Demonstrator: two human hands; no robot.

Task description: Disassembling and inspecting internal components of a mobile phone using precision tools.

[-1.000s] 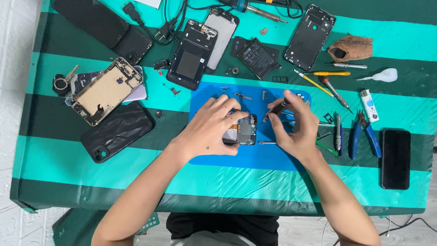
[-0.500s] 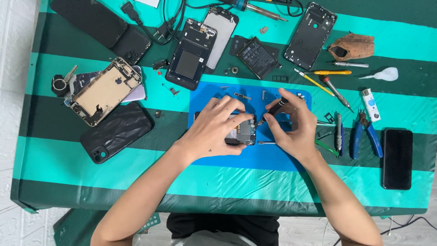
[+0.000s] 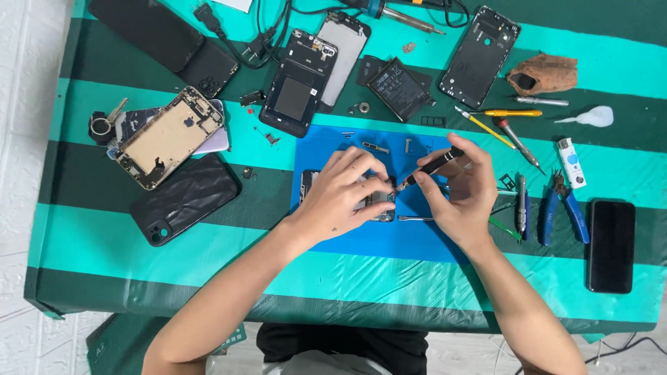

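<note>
Left hand (image 3: 344,198) fingers pinch down on a small opened phone (image 3: 379,203) lying on the blue mat (image 3: 361,239). Right hand (image 3: 462,191) fingers grip a black screwdriver (image 3: 432,165), tip touching the phone just beside the left fingertips. Desk (image 3: 139,257) wears a teal and dark-green striped cloth. Pliers (image 3: 563,208) and a black phone (image 3: 611,244) lie right of the right fingers; a gutted gold phone (image 3: 167,135) well left. White tiled floor (image 3: 21,139) beyond the desk edge.
</note>
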